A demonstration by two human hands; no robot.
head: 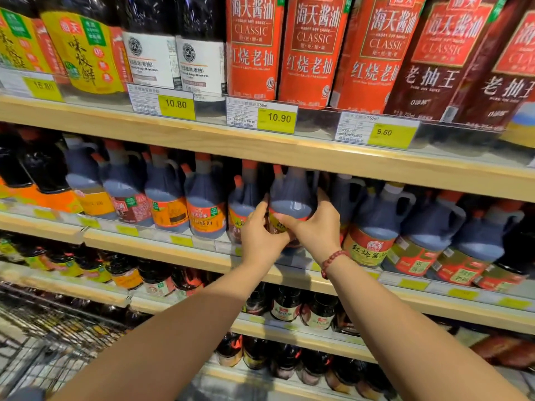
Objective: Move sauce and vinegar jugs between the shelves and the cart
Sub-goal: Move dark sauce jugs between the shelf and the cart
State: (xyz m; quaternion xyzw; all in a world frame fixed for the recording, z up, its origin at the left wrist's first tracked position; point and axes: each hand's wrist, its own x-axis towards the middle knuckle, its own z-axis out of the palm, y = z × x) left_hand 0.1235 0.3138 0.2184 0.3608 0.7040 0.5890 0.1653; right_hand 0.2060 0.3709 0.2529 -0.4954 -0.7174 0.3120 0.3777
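Shelf [173,256], left hand [260,235], right hand [315,230] gripping jug [292,195]

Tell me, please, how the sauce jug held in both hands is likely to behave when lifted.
The jug looks full to its shoulder, so it is probably heavy for its size; the left hand and right hand both hold it. Its smooth plastic may be slippery. The broad body should resist tipping, though the contents may slosh.

Glossy plastic jug [291,198] (matt wooden shelf [202,137])
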